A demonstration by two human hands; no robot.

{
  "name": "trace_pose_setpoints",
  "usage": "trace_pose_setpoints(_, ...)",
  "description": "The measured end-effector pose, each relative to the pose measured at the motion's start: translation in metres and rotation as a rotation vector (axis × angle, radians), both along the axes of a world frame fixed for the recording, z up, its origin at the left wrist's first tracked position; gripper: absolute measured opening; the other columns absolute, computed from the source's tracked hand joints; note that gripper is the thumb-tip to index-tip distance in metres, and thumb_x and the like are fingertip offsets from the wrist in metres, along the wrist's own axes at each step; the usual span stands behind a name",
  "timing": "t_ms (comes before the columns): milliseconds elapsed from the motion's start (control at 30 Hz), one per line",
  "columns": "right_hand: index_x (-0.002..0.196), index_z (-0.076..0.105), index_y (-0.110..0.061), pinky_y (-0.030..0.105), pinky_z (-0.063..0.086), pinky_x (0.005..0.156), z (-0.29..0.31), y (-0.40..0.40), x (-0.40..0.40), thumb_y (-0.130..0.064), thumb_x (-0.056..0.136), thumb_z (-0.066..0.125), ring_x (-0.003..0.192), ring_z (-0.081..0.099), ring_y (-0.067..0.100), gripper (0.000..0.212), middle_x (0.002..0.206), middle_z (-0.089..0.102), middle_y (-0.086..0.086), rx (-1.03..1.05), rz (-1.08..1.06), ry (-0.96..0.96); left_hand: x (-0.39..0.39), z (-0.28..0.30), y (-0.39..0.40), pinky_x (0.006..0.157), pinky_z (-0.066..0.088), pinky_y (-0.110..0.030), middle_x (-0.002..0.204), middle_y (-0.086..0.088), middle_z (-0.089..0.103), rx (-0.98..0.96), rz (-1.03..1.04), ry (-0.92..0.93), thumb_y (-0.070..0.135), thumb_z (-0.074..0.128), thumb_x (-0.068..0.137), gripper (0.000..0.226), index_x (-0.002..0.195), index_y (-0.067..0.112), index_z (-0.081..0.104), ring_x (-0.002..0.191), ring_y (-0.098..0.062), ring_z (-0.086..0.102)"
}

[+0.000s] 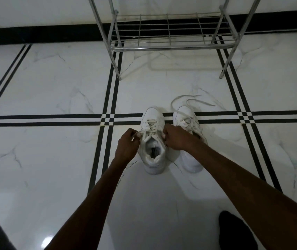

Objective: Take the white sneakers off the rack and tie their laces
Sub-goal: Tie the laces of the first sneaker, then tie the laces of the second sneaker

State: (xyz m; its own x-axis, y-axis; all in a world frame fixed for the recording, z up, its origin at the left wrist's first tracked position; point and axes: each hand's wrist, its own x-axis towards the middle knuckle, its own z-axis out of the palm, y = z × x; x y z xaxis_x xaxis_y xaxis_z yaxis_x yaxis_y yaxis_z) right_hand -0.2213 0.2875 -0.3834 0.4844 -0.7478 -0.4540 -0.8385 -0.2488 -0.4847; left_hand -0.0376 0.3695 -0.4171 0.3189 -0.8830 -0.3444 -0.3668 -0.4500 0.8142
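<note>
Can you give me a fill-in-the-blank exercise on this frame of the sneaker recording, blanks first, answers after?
1. Both white sneakers stand on the ____, in front of the metal rack.
2. The left hand and right hand work the laces of the sneaker on the person's ____.
3. The right sneaker's laces lie ____, trailing past its toe.
4. The rack's lowest shelf holds ____ shoes.

Missing words: floor; left; untied; no

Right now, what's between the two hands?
Head view: the left sneaker's laced throat and tongue lie between the left hand and right hand; each hand pinches a lace end.
</note>
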Motion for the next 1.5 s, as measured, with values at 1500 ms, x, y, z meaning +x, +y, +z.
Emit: trace_pose_setpoints(1500,0.100,0.066,-0.012,0.032,0.054,0.081,0.004,-0.015,-0.093,-0.024,0.088,0.070,0.095,0.066,0.020,0.018,0.103,0.071,0.007,-0.062,-0.423,-0.283,-0.123,0.016,-0.061,0.074,0.053,-0.030,0.096,-0.009,0.069,-0.258,-0.257,-0.148,0.017,0.073,0.086,0.007,0.088,0.011,0.070,0.082,-0.017,0.063)
